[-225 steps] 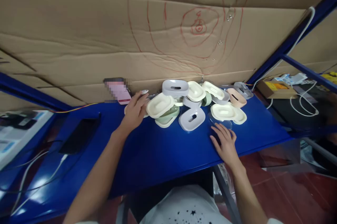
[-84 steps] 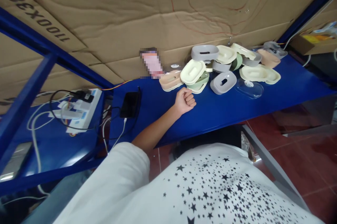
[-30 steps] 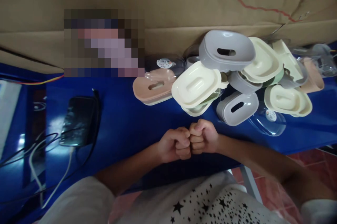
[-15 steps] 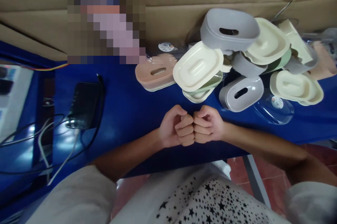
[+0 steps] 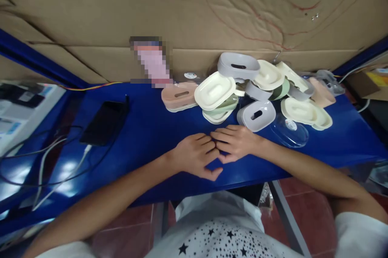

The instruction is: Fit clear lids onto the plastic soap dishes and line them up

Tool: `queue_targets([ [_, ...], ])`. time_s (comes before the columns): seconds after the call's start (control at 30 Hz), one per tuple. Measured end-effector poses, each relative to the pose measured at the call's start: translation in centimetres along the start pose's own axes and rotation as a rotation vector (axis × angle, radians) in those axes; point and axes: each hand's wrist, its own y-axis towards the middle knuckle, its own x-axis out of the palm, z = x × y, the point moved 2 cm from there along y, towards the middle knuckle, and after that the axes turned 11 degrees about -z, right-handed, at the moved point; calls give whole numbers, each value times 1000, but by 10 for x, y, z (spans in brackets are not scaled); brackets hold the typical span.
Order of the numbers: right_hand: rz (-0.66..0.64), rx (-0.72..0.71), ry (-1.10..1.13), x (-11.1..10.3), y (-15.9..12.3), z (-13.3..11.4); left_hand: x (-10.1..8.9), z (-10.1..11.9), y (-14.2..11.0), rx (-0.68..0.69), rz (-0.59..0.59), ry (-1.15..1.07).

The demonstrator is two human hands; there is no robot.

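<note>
My left hand (image 5: 197, 154) is palm down at the blue table's near side, its thumb apart and its fingers loosely bent. Facing it, my right hand (image 5: 235, 141) has its fingers stretched toward the left one, and the fingertips meet or overlap. Nothing shows in either hand. Just beyond them lie a grey oval box with a slot (image 5: 259, 116) and a cream oval lid (image 5: 215, 90) resting on green and cream parts. A pink slotted box (image 5: 179, 95) sits to their left. Right of my right hand is a clear plastic cover (image 5: 289, 131) with a round sticker.
More grey, cream, green and pink parts are heaped toward the cardboard wall (image 5: 91, 15), topped by a grey slotted box (image 5: 239, 65). At left lies a black phone (image 5: 104, 122) with a white cable (image 5: 74, 169) plugged in. A pixelated patch hides something at the back.
My two hands have turned from closed fists pressed together to palm down with fingers loosened. The view has shifted, showing more of the cardboard wall. The heaped parts look unmoved.
</note>
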Motion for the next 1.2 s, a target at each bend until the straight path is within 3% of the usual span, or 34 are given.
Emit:
queue_targets([
  [0.07, 13, -79, -270, -1, -12, 2, 4, 5, -4, 123, -113, 456],
  [0.17, 0, 0, -306, -2, -19, 7, 5, 3, -9, 78, -234, 643],
  [0.27, -99, 72, -226, -2, -19, 12, 4, -2, -12, -16, -263, 647],
  [0.4, -161, 56, -197, -2, -19, 14, 3, -3, -16, -18, -298, 643],
  [0.67, -136, 306, -256, -2, -19, 5, -8, -6, -25, -116, -286, 651],
  [0.87, -95, 65, -97, -8, -21, 0, -9, -12, -29, -203, -120, 566],
  [0.97, -32, 10, -37, -13, -25, 3, -10, -12, -27, -210, -111, 537],
  [1.07, 31, 122, -96, -16, -27, 5, -15, -12, -25, -213, -104, 490],
  [1.2, -31, 290, -225, -14, -26, 6, -21, -14, -23, -184, -37, 399],
])
